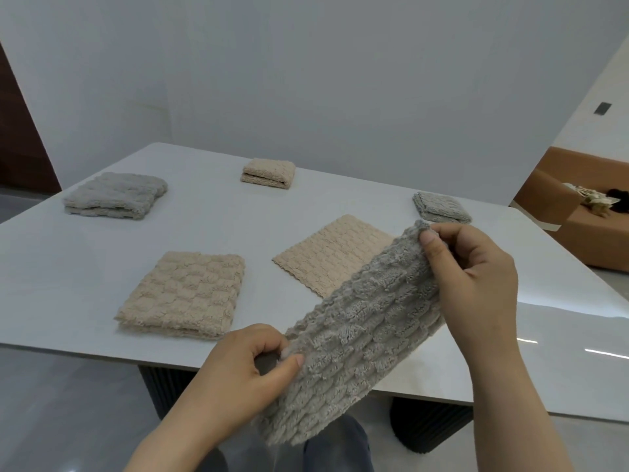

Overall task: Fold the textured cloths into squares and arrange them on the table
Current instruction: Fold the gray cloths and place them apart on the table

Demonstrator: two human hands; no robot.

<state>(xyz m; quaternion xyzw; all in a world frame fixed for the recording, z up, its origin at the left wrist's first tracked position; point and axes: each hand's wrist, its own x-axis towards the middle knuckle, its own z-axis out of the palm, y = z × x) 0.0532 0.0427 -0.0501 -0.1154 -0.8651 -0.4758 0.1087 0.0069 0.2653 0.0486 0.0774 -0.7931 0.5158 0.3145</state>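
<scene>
While it is held in the air over the near edge of the table [68, 284], the grey cloth [360, 332] runs as a long doubled band from lower left to upper right. The left hand [245, 373] pinches its near left edge between thumb and curled fingers. The right hand [473, 277] pinches the far upper corner between thumb and forefinger, with the remaining fingers curled behind the fabric. The lower end of the band hangs past the table edge, above the person's grey trousers [333, 451].

On the tabletop, nearest on the left, lies a folded beige cloth [183, 294] in a rough square. To its right a thin beige cloth [333, 257] lies flat in a single layer (its near right part is hidden behind the held band).

Farther back, three folded squares sit well apart from one another:
- a large grey square [115, 195] at far left;
- a small beige square [269, 173] at far centre;
- a small grey square [440, 207] at far right, just beyond the right hand.

A dark ribbed table base [429, 424] shows under the near edge. A brown sofa [585, 240] stands beyond the table on the right.
</scene>
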